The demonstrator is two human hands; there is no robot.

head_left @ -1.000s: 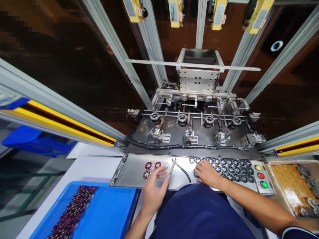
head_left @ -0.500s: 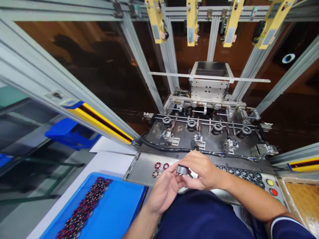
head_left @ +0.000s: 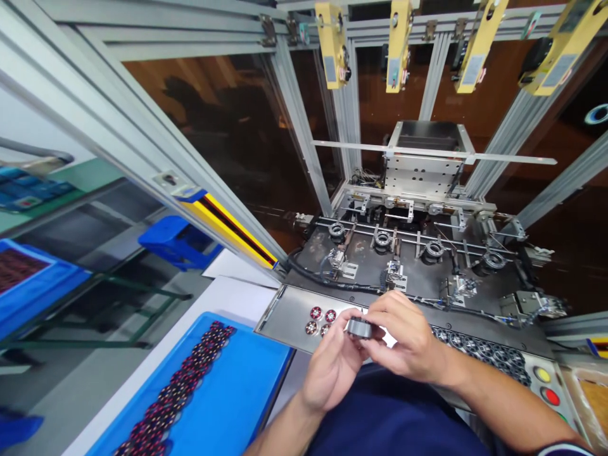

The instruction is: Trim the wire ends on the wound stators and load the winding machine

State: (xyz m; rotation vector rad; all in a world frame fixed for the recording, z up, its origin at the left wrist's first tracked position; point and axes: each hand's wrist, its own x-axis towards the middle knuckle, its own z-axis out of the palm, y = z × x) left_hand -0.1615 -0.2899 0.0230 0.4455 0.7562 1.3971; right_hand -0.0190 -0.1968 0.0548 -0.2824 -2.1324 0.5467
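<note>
Both my hands meet over the steel shelf (head_left: 289,311) in front of the machine. My left hand (head_left: 332,367) and my right hand (head_left: 403,339) pinch a small dark metal ring part (head_left: 360,327) between their fingertips. Just left of the hands, three red-wound stator parts (head_left: 319,318) lie on the shelf. A row of several bare silver stators (head_left: 479,352) runs along the shelf to the right of my right wrist.
A blue tray (head_left: 228,405) with a line of red-wound stators sits at the lower left. The machine bed (head_left: 408,266) holds several fixtures behind the shelf. Yellow, red and green buttons (head_left: 546,386) sit at the right. Aluminium frame posts and yellow units stand above.
My hands left the shelf, came together and lifted a ring part. The view has swung left and up, and the pliers seen earlier are now hidden.
</note>
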